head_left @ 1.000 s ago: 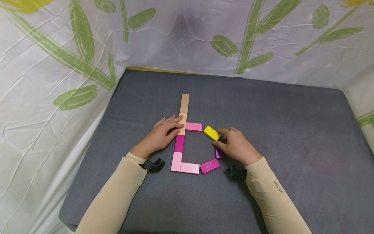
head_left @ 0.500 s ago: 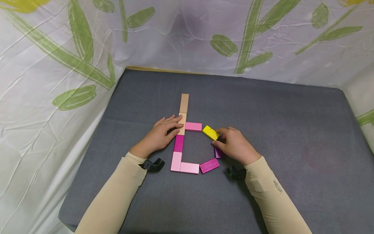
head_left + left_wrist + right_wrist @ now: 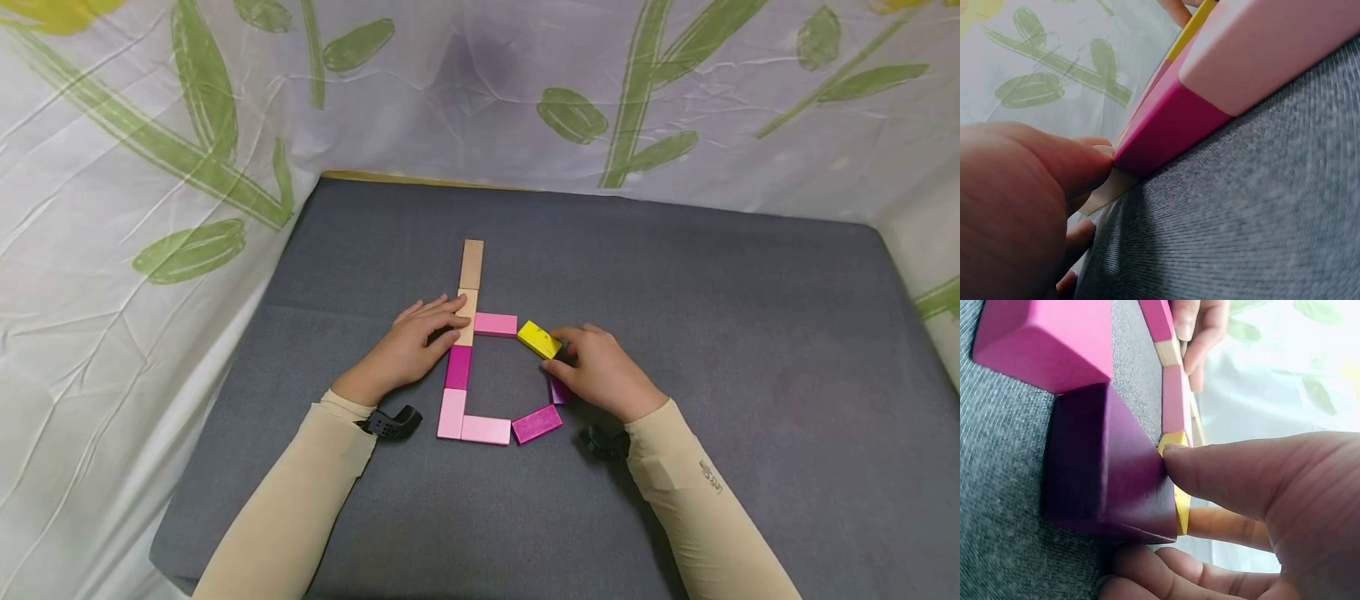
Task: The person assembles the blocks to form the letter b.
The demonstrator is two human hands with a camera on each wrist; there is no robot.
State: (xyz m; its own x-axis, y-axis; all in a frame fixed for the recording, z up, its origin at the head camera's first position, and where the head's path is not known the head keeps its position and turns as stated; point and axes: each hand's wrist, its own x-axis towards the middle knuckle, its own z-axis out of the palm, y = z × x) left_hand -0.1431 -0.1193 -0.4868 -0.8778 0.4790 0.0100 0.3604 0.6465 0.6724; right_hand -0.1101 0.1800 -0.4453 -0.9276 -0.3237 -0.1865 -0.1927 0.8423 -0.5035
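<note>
My right hand [image 3: 603, 372] pinches a yellow block [image 3: 539, 339] between thumb and index finger. Its left end meets a pink block [image 3: 496, 324]; in the right wrist view the thumb [image 3: 1210, 469] presses the yellow block's near side. A purple block [image 3: 1110, 469] lies just under that hand, partly hidden in the head view. My left hand [image 3: 408, 346] rests with extended fingers on a cream block [image 3: 467, 308], its thumb touching the row's left side. A tan block [image 3: 472, 264] stands above the cream one in the row, and a magenta block [image 3: 458, 367] below.
Light pink blocks [image 3: 452, 414] form the lower left corner of the outline. A bright magenta block [image 3: 537, 424] slants at the lower right. Everything lies flat on a grey cloth-covered table [image 3: 712, 333]. A white curtain with green leaves [image 3: 465, 100] hangs behind.
My right hand has slid the yellow block slightly left, closing the small gap to the pink block. The left hand stays on the cream block.
</note>
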